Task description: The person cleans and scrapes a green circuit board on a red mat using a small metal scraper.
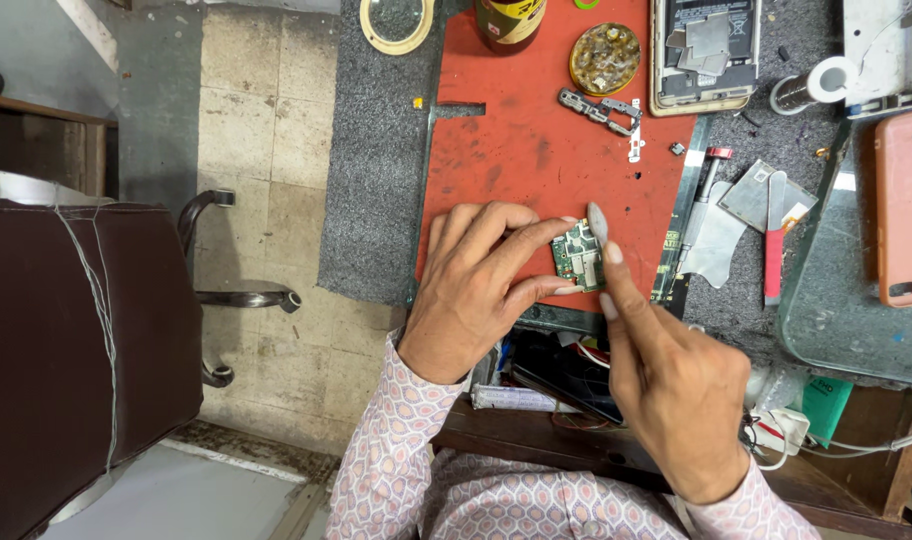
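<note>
Table [376,180]: we see a grey mat with a red mat [536,150] on it, tiled floor at left.
Left hand [471,290]: our fingers [521,245] closed on a small green circuit board [579,255] — near edge of the red mat.
Right hand [671,385]: fingers narrow — touching the board's right edge.

Small green circuit board [579,255]: left edge hidden under left hand [473,290] fingers. Dark bottle [510,20] and opened phone [704,55] cut off at top edge.
</note>
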